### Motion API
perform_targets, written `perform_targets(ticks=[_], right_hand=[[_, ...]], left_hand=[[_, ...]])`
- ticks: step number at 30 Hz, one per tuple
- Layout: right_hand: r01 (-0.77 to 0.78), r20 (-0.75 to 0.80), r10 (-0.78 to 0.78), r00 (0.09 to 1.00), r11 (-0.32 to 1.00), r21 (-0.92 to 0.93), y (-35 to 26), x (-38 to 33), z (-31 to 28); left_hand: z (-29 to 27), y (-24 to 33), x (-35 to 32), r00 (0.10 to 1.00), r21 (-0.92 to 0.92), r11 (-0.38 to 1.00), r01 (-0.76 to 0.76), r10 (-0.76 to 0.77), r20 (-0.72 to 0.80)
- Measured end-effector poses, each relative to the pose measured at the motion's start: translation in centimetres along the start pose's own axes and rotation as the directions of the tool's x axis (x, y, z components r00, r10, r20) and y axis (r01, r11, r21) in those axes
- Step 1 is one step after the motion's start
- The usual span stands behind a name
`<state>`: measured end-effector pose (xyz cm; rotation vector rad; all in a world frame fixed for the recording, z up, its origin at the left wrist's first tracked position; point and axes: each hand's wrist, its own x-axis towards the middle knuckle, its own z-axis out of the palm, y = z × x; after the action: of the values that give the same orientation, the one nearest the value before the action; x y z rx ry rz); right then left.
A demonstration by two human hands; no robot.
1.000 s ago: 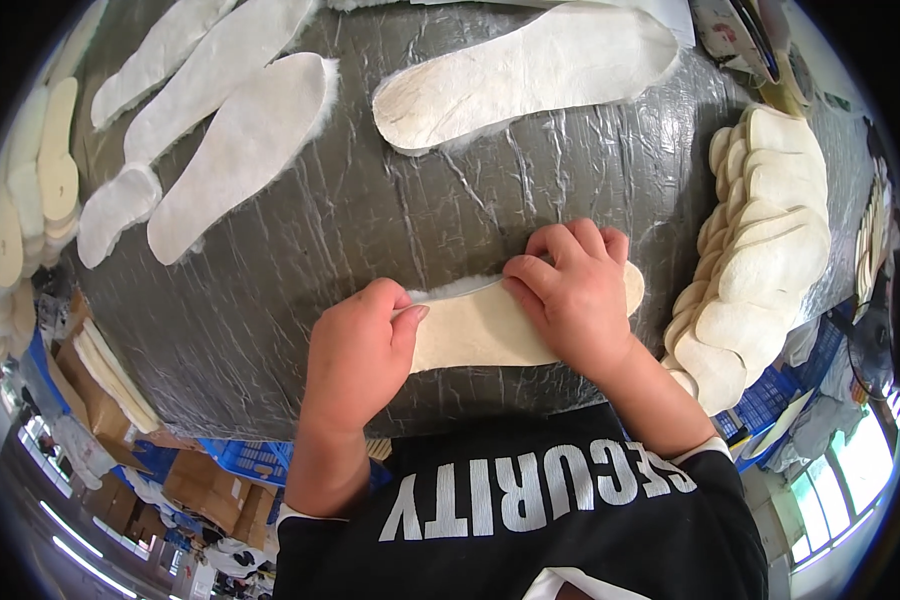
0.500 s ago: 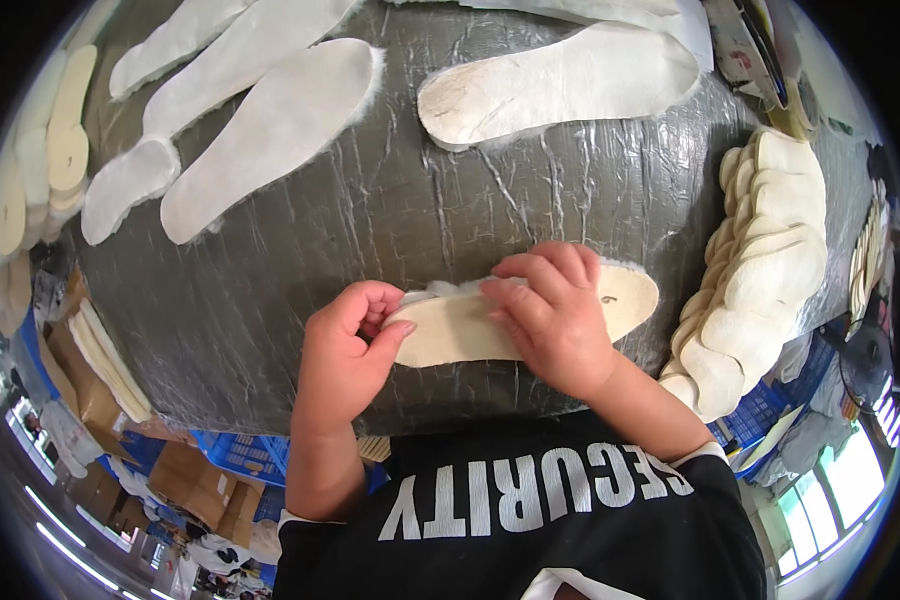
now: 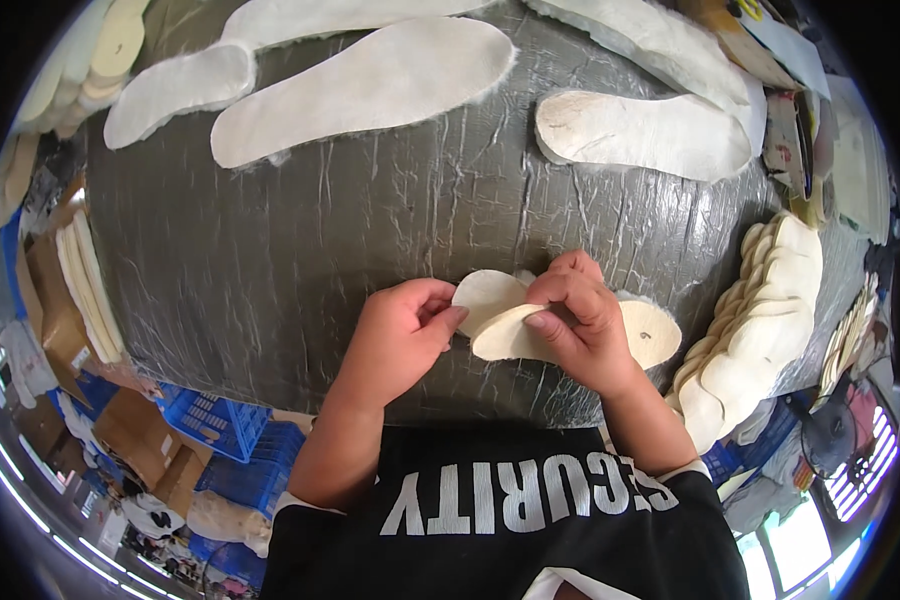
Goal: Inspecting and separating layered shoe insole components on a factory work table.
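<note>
Holds the two-layered insole (image 3: 651, 332) at the near side of the counter (image 3: 270, 240), just in from the front edge; cannot tell whether resting there or slightly raised. At the insole's left end, pinches the rim of the white layer (image 3: 486, 292) between thumb and forefinger of the left hand (image 3: 402, 335); with the right hand (image 3: 588, 325), pinches the cream layer (image 3: 510, 335), curled up and apart from the white one. Left of the insole, has a broad run of room out to the side edge; right of it, only a narrow gap before a curved row of overlapping cream insoles (image 3: 750, 330). Beyond the insole, another wide stretch, then white fuzzy-edged insoles (image 3: 360, 90).

On the counter, dark, glossy, wrinkled film. Past the front edge, down and left of the insole, blue crates (image 3: 210, 418) and cardboard boxes (image 3: 138, 435); down and right, a bright window (image 3: 795, 550).
</note>
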<state>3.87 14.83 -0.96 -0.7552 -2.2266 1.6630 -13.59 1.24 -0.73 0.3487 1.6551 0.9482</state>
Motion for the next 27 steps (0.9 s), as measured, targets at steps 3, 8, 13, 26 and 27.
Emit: perform_targets(ticks=[3,8,13,26,27], right_hand=[[-0.030,0.020,0.028,0.999,0.997,0.069,0.5,-0.2,-0.3],[-0.192,-0.106,0.227,0.968,0.943,0.271,1.0,-0.8,0.3],[-0.095,-0.108,0.093,0.990,0.995,-0.016,0.7,0.4,0.4],[-0.101,0.244,0.207,0.948,0.917,-0.385,-2.0,-0.8,-4.2],[-0.104,0.231,0.206,0.951,0.917,-0.386,-1.9,-0.9,-4.4]], left_hand=[[0.1,-0.5,0.1,0.998,-0.027,0.999,0.025,-0.023,0.058],[0.2,-0.1,0.2,0.997,0.034,0.999,-0.034,0.032,0.067],[-0.1,-0.2,0.7,0.987,0.037,0.988,-0.150,0.147,0.072],[-0.7,5.6,2.3,0.992,-0.053,0.992,-0.115,0.117,0.036],[-0.8,5.6,2.5,0.993,-0.115,0.988,-0.103,0.108,0.038]])
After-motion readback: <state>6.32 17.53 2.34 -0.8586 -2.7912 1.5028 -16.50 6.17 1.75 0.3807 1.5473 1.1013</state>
